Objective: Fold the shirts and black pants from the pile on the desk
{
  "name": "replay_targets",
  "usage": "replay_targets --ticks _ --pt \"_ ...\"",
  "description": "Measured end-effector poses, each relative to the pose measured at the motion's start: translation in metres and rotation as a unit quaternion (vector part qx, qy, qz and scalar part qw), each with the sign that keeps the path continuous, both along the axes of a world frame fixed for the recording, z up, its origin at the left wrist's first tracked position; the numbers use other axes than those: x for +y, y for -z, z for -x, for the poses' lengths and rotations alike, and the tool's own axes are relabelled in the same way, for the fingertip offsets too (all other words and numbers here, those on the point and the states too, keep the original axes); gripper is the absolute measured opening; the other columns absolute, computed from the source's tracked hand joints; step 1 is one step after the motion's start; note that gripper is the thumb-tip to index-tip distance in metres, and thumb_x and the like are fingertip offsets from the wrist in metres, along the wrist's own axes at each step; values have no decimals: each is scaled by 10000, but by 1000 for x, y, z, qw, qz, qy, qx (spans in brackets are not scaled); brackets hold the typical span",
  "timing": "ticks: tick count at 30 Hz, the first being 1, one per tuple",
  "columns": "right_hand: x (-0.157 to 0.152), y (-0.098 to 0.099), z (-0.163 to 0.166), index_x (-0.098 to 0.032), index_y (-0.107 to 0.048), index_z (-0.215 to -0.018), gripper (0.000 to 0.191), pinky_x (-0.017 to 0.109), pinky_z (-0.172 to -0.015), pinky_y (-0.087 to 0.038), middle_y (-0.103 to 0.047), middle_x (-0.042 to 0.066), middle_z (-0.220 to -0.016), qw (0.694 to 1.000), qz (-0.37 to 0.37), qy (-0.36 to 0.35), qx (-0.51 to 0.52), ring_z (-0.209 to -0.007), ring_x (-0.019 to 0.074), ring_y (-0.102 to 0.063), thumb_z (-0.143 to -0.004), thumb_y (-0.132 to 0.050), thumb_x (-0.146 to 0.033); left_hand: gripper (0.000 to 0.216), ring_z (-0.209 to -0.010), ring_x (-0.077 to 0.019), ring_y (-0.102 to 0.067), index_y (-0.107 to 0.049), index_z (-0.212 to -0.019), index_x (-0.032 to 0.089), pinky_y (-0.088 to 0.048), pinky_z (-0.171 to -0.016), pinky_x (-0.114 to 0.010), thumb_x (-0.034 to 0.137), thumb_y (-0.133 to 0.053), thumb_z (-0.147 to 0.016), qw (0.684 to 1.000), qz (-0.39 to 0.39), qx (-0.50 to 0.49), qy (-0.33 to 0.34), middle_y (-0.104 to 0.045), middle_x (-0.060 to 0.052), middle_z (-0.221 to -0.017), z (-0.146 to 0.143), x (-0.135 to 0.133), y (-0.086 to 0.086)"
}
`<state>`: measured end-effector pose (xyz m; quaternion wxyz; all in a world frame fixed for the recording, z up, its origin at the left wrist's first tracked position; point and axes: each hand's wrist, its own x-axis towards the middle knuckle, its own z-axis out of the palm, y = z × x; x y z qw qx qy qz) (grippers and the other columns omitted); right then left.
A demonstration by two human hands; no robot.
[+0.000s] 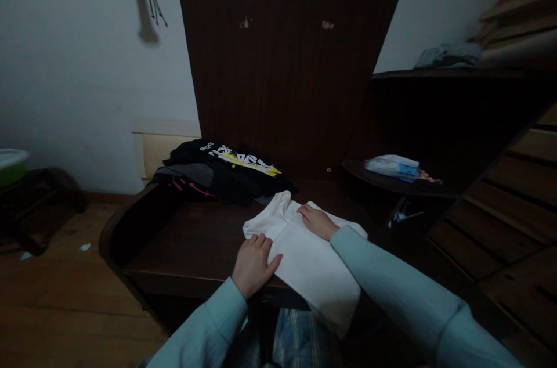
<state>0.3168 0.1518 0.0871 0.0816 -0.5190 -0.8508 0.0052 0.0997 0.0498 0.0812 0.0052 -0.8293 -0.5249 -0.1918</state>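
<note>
A white shirt [311, 263] lies partly folded on the dark wooden bench [187, 240], its lower part hanging over the front edge. My left hand [253, 263] rests on the shirt's left edge, with the fingers bent over the cloth and the thumb stretched apart. Further up on the shirt, my right hand [319, 222] has its fingers together at a fold of the fabric. Its thumb is hidden from this angle.
Dark clothes [221, 170] with white and yellow print are heaped at the bench's back left. A corner shelf [369, 177] on the right bears a plastic packet [394, 168]. The bench has a raised curved arm [115, 234]. A green tub [12, 168] stands far left.
</note>
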Motion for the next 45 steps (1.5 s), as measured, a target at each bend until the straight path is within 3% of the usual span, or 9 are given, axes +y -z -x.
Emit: replay_targets --ticks 5,10,15,20,25,29,34,39,45 --pt "-1 -21 10 -178 -568 -985 297 263 -730 -393 -546 75 -1014 996 41 -56 -50 -856 168 -556 -772 -386 -80 241 -827 -228 -498 -556 -809 181 -368 -747 -355 399 -460 -777 998 45 -40 -10 -541 -71 -837 -1 -20 -7" --pt "17 -33 7 -195 -578 -924 246 255 -638 -376 -518 83 -972 994 51 5 -96 -791 171 -565 -791 -387 -116 181 -807 -200 -492 -538 -692 167 -381 -742 -313 344 -525 -727 980 143 -137 33 -519 -54 -792 -2 -5 -4" --pt "13 -35 0 -191 -565 -889 225 253 -602 -361 -551 75 -947 994 23 9 -106 -778 170 -560 -804 -371 -117 162 -683 -157 -470 -493 -657 165 -375 -647 -271 312 -520 -720 946 194 -255 53 -500 -15 -690 -2 0 10" --pt "-1 -80 1 -173 -593 -838 247 253 -601 -351 -610 88 -882 991 -21 78 -111 -779 177 -559 -763 -382 -68 236 -597 -107 -423 -477 -708 163 -340 -544 -208 391 -471 -770 870 262 -399 121 -462 26 -628 -4 -10 -5" --pt "11 -124 26 -158 -625 -785 228 255 -604 -355 -633 117 -844 980 -114 142 -79 -804 198 -566 -801 -398 -148 298 -507 -90 -375 -495 -677 164 -293 -480 -196 457 -503 -731 868 228 -437 58 -392 56 -534 6 -5 -28" --pt "31 -110 50 -148 -630 -809 251 255 -591 -363 -631 122 -889 986 -115 108 -53 -784 196 -577 -810 -379 -136 276 -533 -113 -431 -536 -633 161 -307 -501 -207 425 -516 -711 920 161 -358 -18 -449 35 -535 29 11 -13" --pt "43 -66 45 -163 -636 -777 252 225 -581 -360 -641 58 -789 999 31 16 -5 -716 158 -574 -711 -432 -30 217 -629 -151 -519 -515 -637 182 -372 -606 -240 362 -451 -740 952 106 -285 -36 -548 -1 -627 40 19 12" --pt "38 -46 24 -172 -627 -896 355 209 -616 -371 -634 45 -853 998 56 -13 -12 -746 138 -555 -671 -441 31 227 -673 -172 -530 -515 -664 180 -391 -618 -261 361 -420 -762 955 88 -278 -50 -558 -22 -661 38 18 14" --pt "29 -41 13 -174 -600 -820 162 240 -633 -380 -584 72 -932 999 30 -12 -34 -748 152 -551 -774 -457 -113 195 -731 -192 -547 -577 -656 172 -410 -683 -276 349 -514 -707 938 113 -326 -20 -600 -38 -698 42 11 7"
